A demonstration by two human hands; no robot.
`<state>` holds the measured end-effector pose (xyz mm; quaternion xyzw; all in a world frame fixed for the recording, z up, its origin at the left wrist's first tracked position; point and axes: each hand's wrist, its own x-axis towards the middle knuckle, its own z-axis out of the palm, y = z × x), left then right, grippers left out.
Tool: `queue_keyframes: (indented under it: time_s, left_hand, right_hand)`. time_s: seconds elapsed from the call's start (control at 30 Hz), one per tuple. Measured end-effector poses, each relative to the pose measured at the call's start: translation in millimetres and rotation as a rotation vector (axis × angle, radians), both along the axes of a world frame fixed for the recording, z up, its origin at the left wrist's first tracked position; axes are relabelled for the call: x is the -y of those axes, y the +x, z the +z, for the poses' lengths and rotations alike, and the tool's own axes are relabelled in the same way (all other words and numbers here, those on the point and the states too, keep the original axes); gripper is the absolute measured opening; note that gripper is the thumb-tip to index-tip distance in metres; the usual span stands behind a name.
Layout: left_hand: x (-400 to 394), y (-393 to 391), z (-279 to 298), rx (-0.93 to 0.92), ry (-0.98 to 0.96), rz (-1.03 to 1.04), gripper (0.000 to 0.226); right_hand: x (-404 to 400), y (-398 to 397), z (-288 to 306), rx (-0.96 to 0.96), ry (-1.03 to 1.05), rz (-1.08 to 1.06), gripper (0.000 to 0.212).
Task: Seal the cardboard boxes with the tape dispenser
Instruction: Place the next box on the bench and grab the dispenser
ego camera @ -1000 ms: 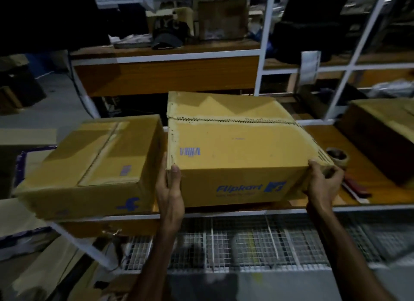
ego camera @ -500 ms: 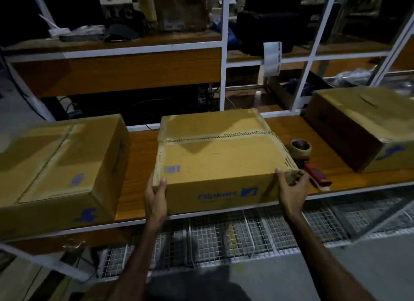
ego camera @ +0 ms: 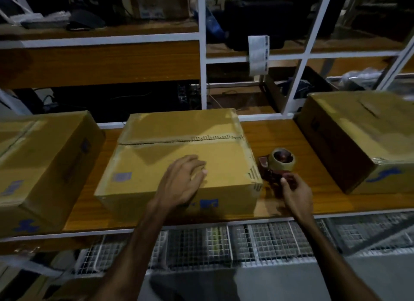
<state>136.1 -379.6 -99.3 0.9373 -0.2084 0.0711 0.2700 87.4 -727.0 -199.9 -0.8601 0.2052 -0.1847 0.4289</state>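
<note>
Resting on the wooden shelf (ego camera: 280, 130), the middle cardboard box (ego camera: 179, 157) is pressed by the left hand (ego camera: 182, 182), fingers relaxed; the tape dispenser (ego camera: 280, 163), just beside it, is gripped by the right hand (ego camera: 295, 194).

Both bare forearms reach forward from the bottom of the view. The left hand (ego camera: 182, 181) lies palm down, fingers loosely spread and slightly bent. The right hand (ego camera: 296, 193) is lower and further right, its fingers curled inward, thumb raised.
</note>
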Motion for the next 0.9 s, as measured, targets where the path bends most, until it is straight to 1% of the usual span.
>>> queue_keyframes:
  time_s: [0.07,0.13,0.2,0.3,0.4,0.57,0.63,0.73,0.77,0.9]
  left_hand:
    - [40.8,3.5,-1.4,-0.012,0.004,-0.048,0.044]
    - [73.6,8.2,-4.9,-0.023,0.054,-0.09,0.048]
    - [99.6,12.2,-8.0,-0.063,0.118,-0.116,0.053]
    - [125.4,12.4,-11.5,-0.097,0.166,-0.122,0.059]
    - [135.3,11.2,-15.4,-0.072,0.151,-0.122,0.06]
    - [137.8,12.0,-13.4,-0.088,0.099,-0.096,0.058]
    - [134.4,13.6,-11.0,-0.113,0.029,-0.091,0.054]
    - [113.4,21.2,-4.7,-0.182,-0.132,-0.046,0.051]
    - [102.3,25.0,-3.3,-0.179,-0.161,-0.011,0.052]
    - [47.6,34.2,-0.8,-0.114,-0.15,0.123,0.045]
  right_hand:
    - [33.9,16.4,-4.3,-0.181,-0.213,0.101,0.03]
    - [52.8,31.8,-1.3,-0.362,-0.362,0.177,0.044]
    - [61.9,45.6,1.4,-0.466,-0.4,0.262,0.053]
    - [66.2,57.8,-0.9,-0.528,-0.353,0.382,0.048]
    - [64.9,66.2,-3.4,-0.514,-0.262,0.388,0.043]
    - [62.3,75.0,-6.5,-0.489,-0.061,0.324,0.05]
    - [60.7,74.2,-7.7,-0.452,0.01,0.282,0.05]
    - [57.2,74.7,-5.9,-0.376,0.107,0.247,0.042]
    - [54.7,75.7,-1.5,-0.346,0.139,0.234,0.04]
    - [40.5,80.9,31.6,-0.131,0.177,0.192,0.046]
